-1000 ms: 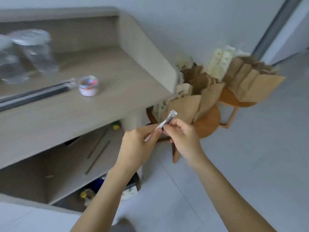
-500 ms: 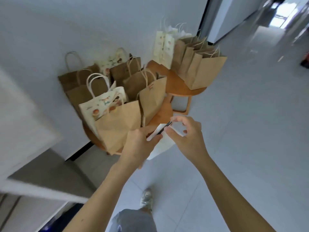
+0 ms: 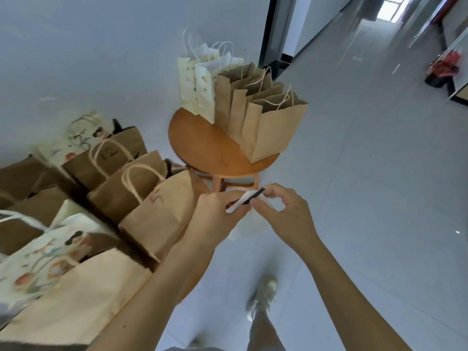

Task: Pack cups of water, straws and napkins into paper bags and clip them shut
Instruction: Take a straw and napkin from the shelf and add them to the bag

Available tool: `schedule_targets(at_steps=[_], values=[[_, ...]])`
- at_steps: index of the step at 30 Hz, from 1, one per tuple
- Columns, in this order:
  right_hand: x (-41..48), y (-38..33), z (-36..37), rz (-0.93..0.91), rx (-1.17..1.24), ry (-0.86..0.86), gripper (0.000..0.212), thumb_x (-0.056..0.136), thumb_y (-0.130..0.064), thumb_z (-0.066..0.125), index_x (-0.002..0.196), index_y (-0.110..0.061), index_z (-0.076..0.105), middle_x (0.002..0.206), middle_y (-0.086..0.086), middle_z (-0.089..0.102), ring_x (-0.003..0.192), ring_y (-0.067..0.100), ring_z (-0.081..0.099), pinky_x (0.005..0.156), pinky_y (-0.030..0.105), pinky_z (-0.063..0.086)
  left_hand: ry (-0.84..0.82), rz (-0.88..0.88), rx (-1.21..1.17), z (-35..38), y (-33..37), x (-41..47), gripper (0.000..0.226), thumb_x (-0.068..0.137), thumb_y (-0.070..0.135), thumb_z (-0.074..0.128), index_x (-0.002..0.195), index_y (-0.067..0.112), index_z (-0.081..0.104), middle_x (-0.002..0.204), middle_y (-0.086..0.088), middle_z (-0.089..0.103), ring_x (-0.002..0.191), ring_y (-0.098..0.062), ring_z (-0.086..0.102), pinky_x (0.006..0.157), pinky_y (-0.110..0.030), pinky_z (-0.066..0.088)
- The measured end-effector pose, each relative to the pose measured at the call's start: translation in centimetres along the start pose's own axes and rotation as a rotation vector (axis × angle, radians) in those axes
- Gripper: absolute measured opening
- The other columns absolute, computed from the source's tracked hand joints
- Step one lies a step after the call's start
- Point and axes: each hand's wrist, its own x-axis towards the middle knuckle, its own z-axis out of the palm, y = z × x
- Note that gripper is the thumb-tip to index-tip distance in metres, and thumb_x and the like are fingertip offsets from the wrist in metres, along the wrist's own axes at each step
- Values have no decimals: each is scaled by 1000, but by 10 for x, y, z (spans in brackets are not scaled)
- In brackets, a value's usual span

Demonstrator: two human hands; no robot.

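Both hands meet in the middle of the view over the floor. My left hand (image 3: 217,211) grips the lower end of a thin black straw in a white paper wrapper (image 3: 244,202). My right hand (image 3: 286,211) pinches the wrapper near the straw's upper end, its other fingers curled loosely. Several brown paper bags (image 3: 152,219) with twisted handles stand packed together at the left, just beside my left hand. More brown and white paper bags (image 3: 268,130) stand on a round wooden stool (image 3: 202,148) farther off.
A white printed bag (image 3: 45,257) sits among the brown ones at the lower left. The grey tiled floor (image 3: 367,198) stretches right into a corridor. A red and black object (image 3: 443,69) stands far right. My shoe (image 3: 263,295) is below the hands.
The view has swung from the wooden shelf with cups to the bags by the wall. Both hands kept hold of the wrapped straw, and the bags now appear closer.
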Motion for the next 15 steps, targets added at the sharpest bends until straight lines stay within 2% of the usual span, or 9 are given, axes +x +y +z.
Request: schedule_targets(at_steps=[2,4,7,9,11,13,15], values=[[38,14,-20,-8,19,6,19,80,-25,69,74,-40,57,85,-24,57,95,-2,51,72,0,33,33,18,9,24,2,38,25,80,2,69,64,21,67,39,21,38,49,13,45,48,-3,30],[79,30,-46,-35,19,-2,21,80,-24,69,73,-39,57,85,-24,57,93,-3,51,69,-2,32,65,25,33,53,4,78,30,79,3,70,57,16,55,40,18,35,48,8,44,47,-6,29],[134,44,-83,-77,-19,-9,13,79,-20,70,72,-29,63,79,-18,58,87,4,53,67,5,38,87,-1,91,85,11,133,25,79,10,70,58,12,57,43,11,46,45,-4,43,44,-13,30],[172,49,-107,-158,-127,20,7,78,-18,70,78,-12,66,72,-19,53,84,13,53,74,24,45,28,-7,127,100,17,168,8,81,16,69,75,11,70,63,-1,66,51,-9,54,51,-28,47],[206,57,-126,-210,-199,31,13,80,-18,70,82,-6,66,70,-23,48,83,16,52,75,39,47,-33,-106,166,108,22,201,19,85,21,66,103,17,71,92,2,70,75,-13,63,72,-30,54],[235,67,-143,-222,-220,34,14,81,-20,69,85,-7,65,71,-26,45,83,14,50,73,38,47,-41,-160,177,115,19,228,27,86,22,65,112,20,67,100,8,67,88,-6,60,80,-24,52],[264,78,-157,-225,-230,16,14,82,-22,68,88,-10,63,73,-26,43,84,13,48,69,30,45,-24,-172,205,125,12,254,27,85,24,66,112,22,67,104,8,68,93,-7,62,81,-27,53]])
